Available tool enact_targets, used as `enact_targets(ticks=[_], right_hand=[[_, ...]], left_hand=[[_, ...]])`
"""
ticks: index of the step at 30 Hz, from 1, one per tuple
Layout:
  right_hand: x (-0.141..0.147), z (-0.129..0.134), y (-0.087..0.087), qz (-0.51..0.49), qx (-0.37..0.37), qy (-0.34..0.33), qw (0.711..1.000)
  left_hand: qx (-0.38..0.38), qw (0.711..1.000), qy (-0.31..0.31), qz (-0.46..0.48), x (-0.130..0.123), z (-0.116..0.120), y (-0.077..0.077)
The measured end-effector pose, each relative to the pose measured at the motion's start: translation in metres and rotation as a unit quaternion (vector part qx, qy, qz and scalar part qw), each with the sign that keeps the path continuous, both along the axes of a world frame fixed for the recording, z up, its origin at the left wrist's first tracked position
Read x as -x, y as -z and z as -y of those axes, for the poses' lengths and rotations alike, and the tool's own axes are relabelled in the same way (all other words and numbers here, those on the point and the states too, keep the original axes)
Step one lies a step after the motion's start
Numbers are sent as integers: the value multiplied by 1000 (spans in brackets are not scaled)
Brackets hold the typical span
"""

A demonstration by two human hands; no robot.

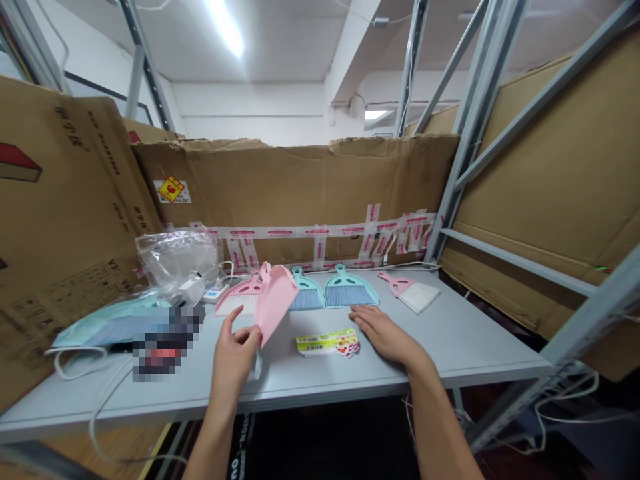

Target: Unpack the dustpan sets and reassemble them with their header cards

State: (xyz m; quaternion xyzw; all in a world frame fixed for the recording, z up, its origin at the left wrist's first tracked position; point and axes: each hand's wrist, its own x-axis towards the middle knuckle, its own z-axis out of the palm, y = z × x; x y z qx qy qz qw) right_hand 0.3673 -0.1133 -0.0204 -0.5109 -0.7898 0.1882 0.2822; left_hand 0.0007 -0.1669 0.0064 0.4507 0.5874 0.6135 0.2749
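Two bare forearms (215, 437) rise from the bottom edge of the head view, over a grey desk (285, 390). Left hand (235, 353): lifted off the desk, forefinger curved away, thumb tip against the lower corner of a pink dustpan (274, 303). Reads as a pinch, though the other fingers are hard to make out. Dustpan is clear of the desk, tilted, handle end up, just in front of the row of brushes.

Right hand (385, 337): palm down and flat on the desk, fingers slightly spread, fingertips just short of a teal hand brush (350, 292). Yellow-green printed label strip (327, 343) lies flat between the hands.

Row along the back of the desk, left to right: pink brush (240, 300) with white bristles, partly behind the dustpan; second teal brush (307, 297); the teal brush by the right hand; pink brush (407, 293), angled, white bristles.

Far left: clear plastic bag (175, 257), white power strip (215, 293), teal item in plastic wrap (107, 327), and a pixelated patch (165, 343) hiding whatever lies there. White cable (97, 417) runs over the desk's front edge. Behind: cardboard wall (300, 180) with red-and-white tape (300, 231); grey steel rack (475, 133) at right.
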Motion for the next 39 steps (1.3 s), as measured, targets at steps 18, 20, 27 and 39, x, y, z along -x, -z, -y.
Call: enact_targets(ticks=[18,20,27,39], right_hand=[[-67,-22,41,25,-97,366,925],[-69,-22,31,-2,-140,372,918],[-66,-10,-1,-159,-343,360,853],[-3,15,-34,-532,-306,236,754]], left_hand=[[-25,991,80,105,2,-3,7],[-20,984,68,163,-6,0,3],[-11,961,97,257,-32,8,1],[-9,958,167,233,-26,5,2]])
